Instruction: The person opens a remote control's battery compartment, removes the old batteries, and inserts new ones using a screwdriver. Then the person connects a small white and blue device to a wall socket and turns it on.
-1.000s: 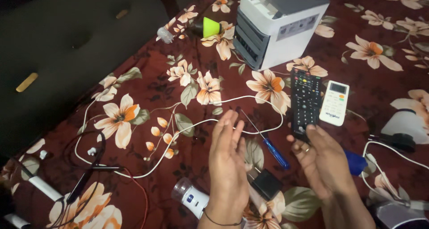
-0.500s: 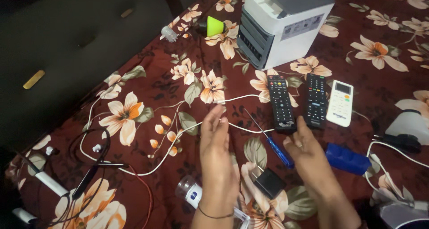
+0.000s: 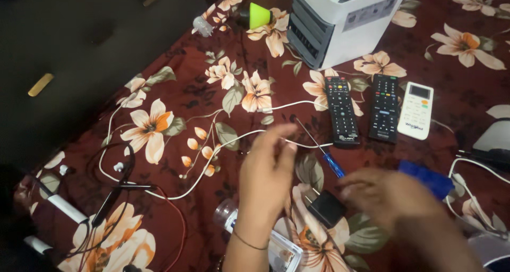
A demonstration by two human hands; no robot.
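Note:
My left hand [image 3: 264, 177] is raised over the floral cloth [image 3: 175, 91], fingers straight, tips just above a white cable [image 3: 212, 158]; it holds nothing. My right hand [image 3: 390, 196] is blurred, palm down, empty, its fingertips beside a small black adapter [image 3: 326, 209] and close to a blue flat object [image 3: 428, 179]. A thin screwdriver with a blue handle [image 3: 334, 166] lies between my hands. Beyond them two black remotes [image 3: 341, 111] [image 3: 384, 108] and a white remote [image 3: 416, 110] lie side by side.
A white box-shaped appliance [image 3: 345, 25] stands at the back with a yellow-green cone [image 3: 258, 15] to its left. Black neckband earphones [image 3: 114, 192] and a red wire lie at the left. A clear bottle [image 3: 227, 216] lies under my left forearm. White cables trail at the right edge [image 3: 467, 197].
A second black remote now lies next to the first. My right hand has drawn back from the remotes towards the black adapter. My left hand stays raised over the white cable.

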